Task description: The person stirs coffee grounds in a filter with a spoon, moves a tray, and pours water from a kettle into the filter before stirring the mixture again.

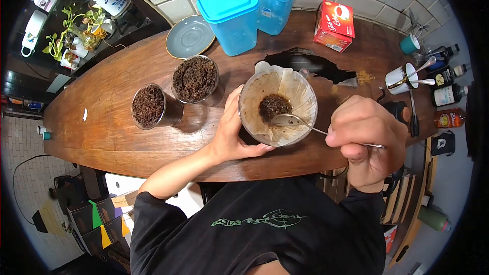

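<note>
Brown wood forms the long table (102,132) before us, and by the middle of its near edge stands a clear, round container (246,122) lined with a pale, creased paper filter (299,91). We curve our left hand (229,140) around the container's left side, thumb spread away from the fingers (their tips are partly hidden). With our right hand (369,135) we pinch the handle of a slim, silvery metal spoon (311,128); its bowl sits inside the filter, at the edge of some wet, dark-brown grounds (272,106), though we cannot tell whether it touches them. Toward the table's left end, two clear glasses (175,113) filled with dark, crumbly granules (194,77) stand just beside each other. Along the far edge we see a round grey plate (186,39), two translucent blue tubs (233,33) with bright lids and, farther right, a red cardboard box (333,26).
</note>
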Available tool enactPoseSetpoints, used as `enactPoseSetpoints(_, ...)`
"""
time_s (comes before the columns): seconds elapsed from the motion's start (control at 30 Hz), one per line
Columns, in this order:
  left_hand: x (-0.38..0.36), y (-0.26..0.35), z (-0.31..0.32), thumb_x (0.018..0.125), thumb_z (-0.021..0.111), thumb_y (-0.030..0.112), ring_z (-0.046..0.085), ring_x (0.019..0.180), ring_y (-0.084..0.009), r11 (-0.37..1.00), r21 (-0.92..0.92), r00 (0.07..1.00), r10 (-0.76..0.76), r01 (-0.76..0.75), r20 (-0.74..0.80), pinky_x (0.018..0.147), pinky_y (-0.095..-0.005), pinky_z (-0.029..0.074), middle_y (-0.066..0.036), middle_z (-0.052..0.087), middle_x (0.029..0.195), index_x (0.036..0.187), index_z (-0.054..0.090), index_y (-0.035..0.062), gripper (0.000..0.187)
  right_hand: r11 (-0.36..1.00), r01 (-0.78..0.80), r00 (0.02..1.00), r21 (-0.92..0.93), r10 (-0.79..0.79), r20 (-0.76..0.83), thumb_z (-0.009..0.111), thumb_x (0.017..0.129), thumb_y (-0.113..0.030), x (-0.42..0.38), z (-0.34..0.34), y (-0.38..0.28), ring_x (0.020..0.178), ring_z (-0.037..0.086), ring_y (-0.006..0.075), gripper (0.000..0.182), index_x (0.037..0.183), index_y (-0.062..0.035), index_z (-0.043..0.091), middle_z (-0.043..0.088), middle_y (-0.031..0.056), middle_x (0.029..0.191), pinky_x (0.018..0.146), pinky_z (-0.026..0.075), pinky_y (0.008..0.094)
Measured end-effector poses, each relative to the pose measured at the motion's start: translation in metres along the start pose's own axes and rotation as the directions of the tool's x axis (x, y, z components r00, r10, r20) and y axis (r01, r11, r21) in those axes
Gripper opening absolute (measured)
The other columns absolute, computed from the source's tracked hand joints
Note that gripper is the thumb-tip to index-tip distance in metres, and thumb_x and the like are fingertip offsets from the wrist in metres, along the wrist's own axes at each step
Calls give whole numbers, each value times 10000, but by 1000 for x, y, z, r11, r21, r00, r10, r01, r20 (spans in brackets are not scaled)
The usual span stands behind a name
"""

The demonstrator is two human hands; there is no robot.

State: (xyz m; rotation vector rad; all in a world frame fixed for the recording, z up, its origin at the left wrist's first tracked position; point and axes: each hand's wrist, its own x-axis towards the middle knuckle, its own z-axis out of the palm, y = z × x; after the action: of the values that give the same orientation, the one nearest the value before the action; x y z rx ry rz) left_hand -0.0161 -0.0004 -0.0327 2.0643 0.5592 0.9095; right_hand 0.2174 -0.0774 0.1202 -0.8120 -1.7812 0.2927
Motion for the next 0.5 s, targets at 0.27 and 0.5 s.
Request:
enactPoseSetpoints(0.27,4,5,-7,655,881,360,392,1354,-432,1000,25,999,7,-8,50,1108,-532,319,-242,471,1398,1339,499,-68,893,989,-78,990,-128,91,106,733,837,-94,5,7,0,663,635,271,137,854,6,641,625,107,765,599,520,324)
enactPoseSetpoints(0.5,10,9,-7,655,886,364,405,1341,-426,991,83,994,109,-108,-6,1102,-521,331,-232,485,1381,1329,504,-67,887,970,-53,999,-239,54,1,716,841,-48,4,15,4,656,632,279,108,846,9,625,632,118,764,601,510,345)
